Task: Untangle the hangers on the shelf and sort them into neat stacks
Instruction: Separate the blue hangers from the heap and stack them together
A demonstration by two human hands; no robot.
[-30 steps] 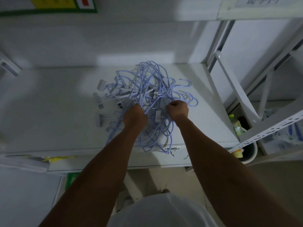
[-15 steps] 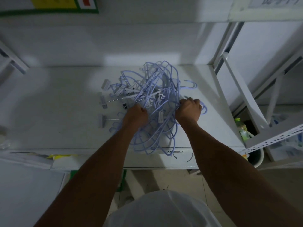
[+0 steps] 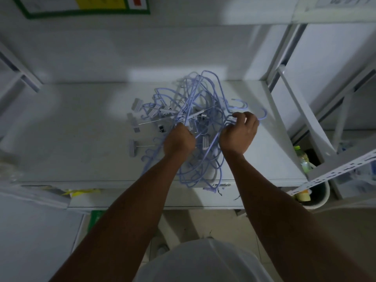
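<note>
White metal shelving fills the dim view, and its broad shelf (image 3: 71,129) carries everything. High on the back wall at the left hangs a green-framed notice (image 3: 87,11). On the shelf, left of centre, a few grey clip hangers (image 3: 133,147) with thin metal rods lie loose at the edge of the heap. Just right of them the tangle of lilac hangers (image 3: 205,98) sits mid-shelf, piled high, its lower loops reaching over the front edge. The left hand (image 3: 179,140) is fisted around several lilac wires at the tangle's centre. The right hand (image 3: 239,133), just beside it, has its fingers curled round a hanger wire on the tangle's right side, near two hooks that stick out. Farther right, beyond a slanted white upright (image 3: 301,110), a green-capped bottle (image 3: 302,157) shows in a white bin (image 3: 323,198) below shelf level.
</note>
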